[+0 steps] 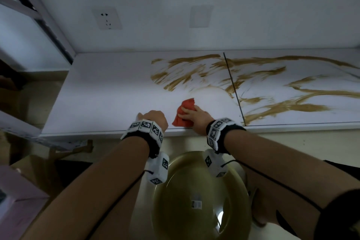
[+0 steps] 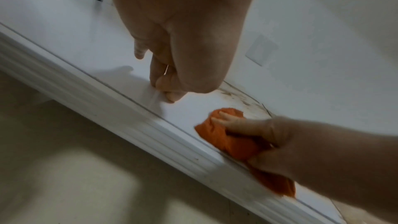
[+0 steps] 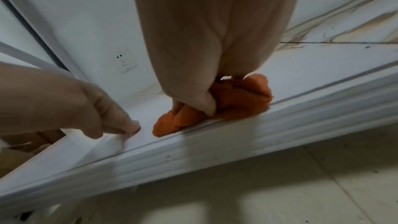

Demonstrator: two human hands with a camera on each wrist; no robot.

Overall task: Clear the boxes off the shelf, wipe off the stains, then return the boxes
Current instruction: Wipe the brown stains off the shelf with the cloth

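The white shelf (image 1: 101, 91) carries no boxes. Brown smeared stains (image 1: 185, 72) cover its middle and right part (image 3: 344, 28). My right hand (image 1: 196, 117) grips a crumpled orange cloth (image 1: 185, 112) and presses it on the shelf near the front edge, just left of the panel seam. The thumb and fingers curl into the cloth (image 3: 243, 98), as the left wrist view (image 2: 226, 139) also shows. My left hand (image 1: 155, 118) rests left of the cloth with curled fingers (image 2: 170, 81), fingertips on the bare shelf (image 3: 120, 122), holding nothing.
A gold-coloured basin (image 1: 194, 191) sits on the floor below my wrists. Brown cardboard boxes (image 1: 35, 169) and a pink box (image 1: 17, 200) lie at the lower left. A wall socket (image 1: 106, 18) is above the shelf. A metal upright (image 1: 39, 15) stands at the left.
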